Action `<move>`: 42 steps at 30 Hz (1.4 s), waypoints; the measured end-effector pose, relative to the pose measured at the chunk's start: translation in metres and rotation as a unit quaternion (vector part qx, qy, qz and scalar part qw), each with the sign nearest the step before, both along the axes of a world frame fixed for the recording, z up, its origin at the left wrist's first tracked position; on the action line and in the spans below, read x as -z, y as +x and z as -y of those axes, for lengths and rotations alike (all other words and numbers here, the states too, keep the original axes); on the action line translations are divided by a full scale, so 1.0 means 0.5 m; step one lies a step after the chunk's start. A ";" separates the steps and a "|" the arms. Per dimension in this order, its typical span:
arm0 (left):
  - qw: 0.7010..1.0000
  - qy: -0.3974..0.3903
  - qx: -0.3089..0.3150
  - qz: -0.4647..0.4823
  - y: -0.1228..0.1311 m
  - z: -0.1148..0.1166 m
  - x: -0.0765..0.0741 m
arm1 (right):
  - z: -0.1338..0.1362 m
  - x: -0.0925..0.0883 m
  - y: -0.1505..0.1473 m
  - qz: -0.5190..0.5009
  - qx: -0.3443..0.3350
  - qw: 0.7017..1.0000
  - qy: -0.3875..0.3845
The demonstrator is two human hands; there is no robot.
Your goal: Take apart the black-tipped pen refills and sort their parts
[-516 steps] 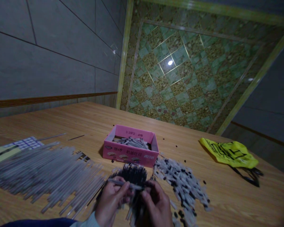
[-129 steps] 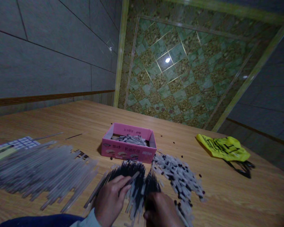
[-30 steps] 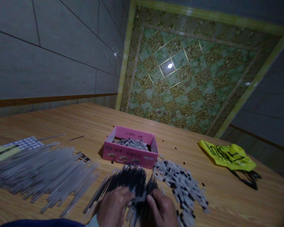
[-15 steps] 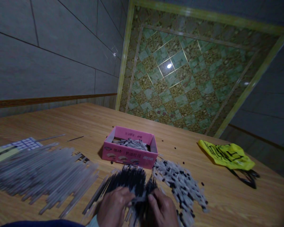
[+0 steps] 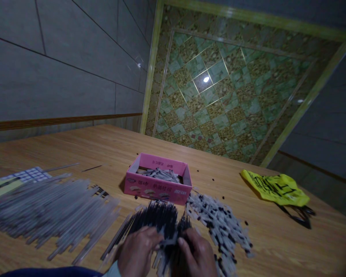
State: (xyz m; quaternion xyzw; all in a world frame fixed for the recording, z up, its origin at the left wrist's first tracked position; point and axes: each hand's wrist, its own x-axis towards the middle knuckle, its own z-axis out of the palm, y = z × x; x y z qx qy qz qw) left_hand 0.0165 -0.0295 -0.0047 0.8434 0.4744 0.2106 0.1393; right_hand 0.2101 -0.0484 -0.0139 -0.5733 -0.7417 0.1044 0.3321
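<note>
Tabletop edge (image 5: 178,146) well beyond pink box (image 5: 158,191) | left hand (image 5: 138,250), right hand (image 5: 198,252): grip closed on pale tube (image 5: 169,242)

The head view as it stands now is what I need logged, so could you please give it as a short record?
Left hand: holding a thin greyish piece
Right hand: at the piece's other end; its grip is unclear
Nearest pile: thin dark sticks
Beyond hands: open pink box containing grey pieces
Left side: spread of long clear tubes
Right side: heap of short whitish pieces; farther right, a yellow item with black lettering
Surface: wood-grain table
</note>
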 end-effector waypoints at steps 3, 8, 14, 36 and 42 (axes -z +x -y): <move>1.000 0.006 0.009 0.005 0.001 0.001 -0.002 | -0.001 0.002 -0.001 0.012 0.028 1.000 -0.005; 0.999 0.024 0.013 0.030 0.001 0.003 0.001 | -0.004 0.006 -0.002 -0.018 0.021 0.999 -0.046; 0.996 0.057 -0.018 0.069 -0.005 -0.003 0.012 | -0.007 0.002 0.005 -0.105 0.059 0.988 -0.102; 0.979 0.124 -0.057 0.151 -0.011 -0.009 0.018 | -0.022 0.011 -0.027 0.087 0.081 0.985 -0.129; 0.976 0.083 -0.058 0.195 -0.011 -0.008 0.018 | -0.029 0.041 -0.015 0.001 0.078 0.994 -0.079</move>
